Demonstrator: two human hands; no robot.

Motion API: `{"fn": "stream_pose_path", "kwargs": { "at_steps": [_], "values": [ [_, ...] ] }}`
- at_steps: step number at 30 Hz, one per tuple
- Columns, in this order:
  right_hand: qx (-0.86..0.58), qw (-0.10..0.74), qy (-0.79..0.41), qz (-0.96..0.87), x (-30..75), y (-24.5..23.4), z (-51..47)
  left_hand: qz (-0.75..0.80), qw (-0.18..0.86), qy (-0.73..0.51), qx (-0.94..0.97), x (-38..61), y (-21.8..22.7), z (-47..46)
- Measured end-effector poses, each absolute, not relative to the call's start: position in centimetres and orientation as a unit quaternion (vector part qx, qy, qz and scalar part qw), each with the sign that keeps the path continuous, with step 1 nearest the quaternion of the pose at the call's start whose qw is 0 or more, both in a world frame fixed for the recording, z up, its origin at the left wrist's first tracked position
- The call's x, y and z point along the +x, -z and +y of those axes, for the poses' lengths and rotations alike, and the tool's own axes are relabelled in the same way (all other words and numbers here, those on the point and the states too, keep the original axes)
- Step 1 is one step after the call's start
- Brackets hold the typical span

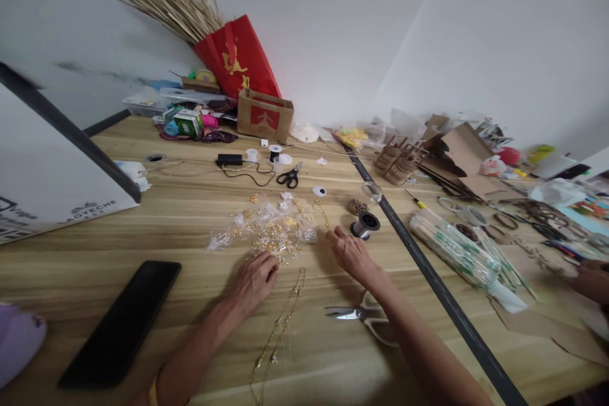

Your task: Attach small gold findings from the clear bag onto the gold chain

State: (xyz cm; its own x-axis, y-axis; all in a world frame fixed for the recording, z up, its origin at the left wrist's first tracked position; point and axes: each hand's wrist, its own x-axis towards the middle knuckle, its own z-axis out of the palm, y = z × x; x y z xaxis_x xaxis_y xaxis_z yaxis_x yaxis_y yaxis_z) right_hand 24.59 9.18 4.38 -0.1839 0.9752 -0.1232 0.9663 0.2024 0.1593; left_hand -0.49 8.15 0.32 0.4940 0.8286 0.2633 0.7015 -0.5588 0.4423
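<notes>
A slim gold chain (323, 212) lay extended, slightly bent, just right of a loose, spread-out heap of small gold and clear glinting pieces (278, 233).

Our two bare forearms slant in from the lower corners, the left one (202, 339) rising rightward and the right one (423, 342) rising leftward, so that our hands come near each other without touching. We hold the left hand (257, 276) low, its back up and its fingers bent under, while the right hand (349, 250) lies a little farther forward, knuckles up, fingers bent and drawn together, their tips pointing left.
</notes>
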Motion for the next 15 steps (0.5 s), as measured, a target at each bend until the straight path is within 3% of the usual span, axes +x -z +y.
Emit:
{"fn": "stream_pose_path", "kwargs": {
  "at_steps": [15],
  "values": [
    [0.601,0.081,-0.008,0.795,25.43,-3.85,10.39,0.454,0.165,-0.222,0.847,-0.42,-0.96,8.1]
  ]
}}
